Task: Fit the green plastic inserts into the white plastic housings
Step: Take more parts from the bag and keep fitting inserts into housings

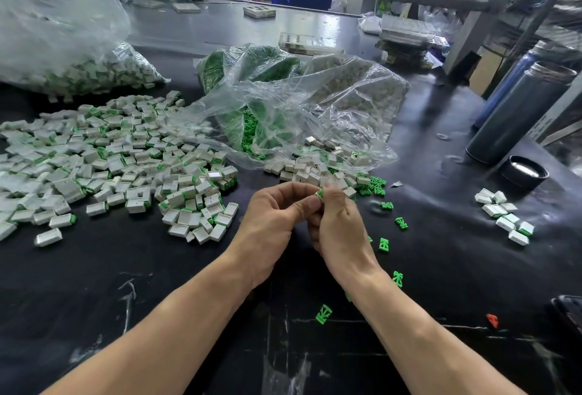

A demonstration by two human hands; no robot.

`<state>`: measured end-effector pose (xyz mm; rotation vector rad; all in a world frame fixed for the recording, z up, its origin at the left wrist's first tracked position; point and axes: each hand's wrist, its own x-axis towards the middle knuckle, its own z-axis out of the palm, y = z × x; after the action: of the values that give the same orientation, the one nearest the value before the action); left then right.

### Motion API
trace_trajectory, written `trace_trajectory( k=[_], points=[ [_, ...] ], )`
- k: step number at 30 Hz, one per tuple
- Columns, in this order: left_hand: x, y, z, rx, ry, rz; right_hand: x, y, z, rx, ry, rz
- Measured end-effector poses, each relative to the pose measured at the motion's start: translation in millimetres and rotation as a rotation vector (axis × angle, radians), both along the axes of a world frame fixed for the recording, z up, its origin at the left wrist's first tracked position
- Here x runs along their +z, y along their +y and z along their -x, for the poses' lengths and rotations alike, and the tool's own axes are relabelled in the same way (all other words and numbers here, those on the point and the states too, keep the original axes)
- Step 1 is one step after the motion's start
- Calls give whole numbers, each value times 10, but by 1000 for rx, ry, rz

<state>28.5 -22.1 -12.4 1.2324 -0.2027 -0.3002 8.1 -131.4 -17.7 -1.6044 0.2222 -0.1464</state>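
Note:
My left hand (272, 220) and my right hand (338, 224) meet above the black table, fingers curled together round one small white housing with a green insert (319, 194) showing between the fingertips. Most of that piece is hidden by my fingers. A large heap of white housings with green inserts (119, 161) spreads over the left of the table. Loose white housings (318, 171) lie just beyond my hands. Loose green inserts (384, 244) are scattered to the right of my right hand and near my right forearm.
An open clear bag of green inserts (252, 124) and white housings lies behind my hands. Another full bag (78, 58) sits far left. A small pile of housings (507, 220), a black lid (524, 172) and dark cylinders (516, 117) stand right. A red piece (492, 320) lies near right.

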Motion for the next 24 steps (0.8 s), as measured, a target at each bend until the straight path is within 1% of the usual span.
trace_trajectory(
  k=[3,7,12,19,21,24],
  points=[
    [17,9,-1,-4,-17,-18,23,-13,32,14,-1,-88],
    [22,-4,-2,12,-93,-83,59,-39,50,20,54,-170],
    [18,-10,16,1,-155,-104,45,-49,32,19,54,-137],
    [4,-32,23,1,-162,-80,73,-41,36,-16,76,-209],
    [4,-40,30,18,-142,-80,52,-36,29,-42,75,-175],
    [3,-40,39,35,-131,-96,-3,-19,8,-53,47,-71]
  ],
)
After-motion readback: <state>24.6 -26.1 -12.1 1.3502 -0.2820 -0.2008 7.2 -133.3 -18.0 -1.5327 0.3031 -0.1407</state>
